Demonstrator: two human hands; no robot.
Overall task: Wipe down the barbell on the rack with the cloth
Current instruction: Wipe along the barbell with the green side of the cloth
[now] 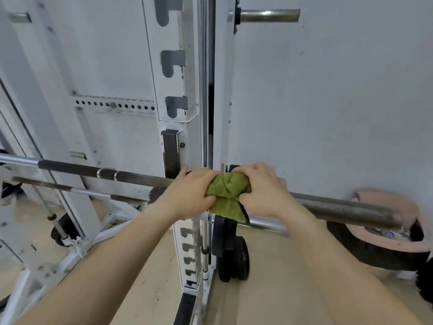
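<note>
A dark steel barbell point(98, 171) lies across the white rack point(182, 141), and its thick bare sleeve point(346, 208) sticks out to the right. A bunched green cloth point(228, 193) is wrapped over the bar just right of the rack upright. My left hand point(189, 193) grips the cloth's left side and my right hand point(262, 191) grips its right side, both closed around cloth and bar. A corner of the cloth hangs below the bar.
A second thinner bar point(77, 190) lies lower at the left. Black weight plates point(232, 254) stand on a peg beneath my hands. A pink-rimmed plate point(398, 221) rests at the right. A steel peg point(269, 16) juts out high up. A white wall is behind.
</note>
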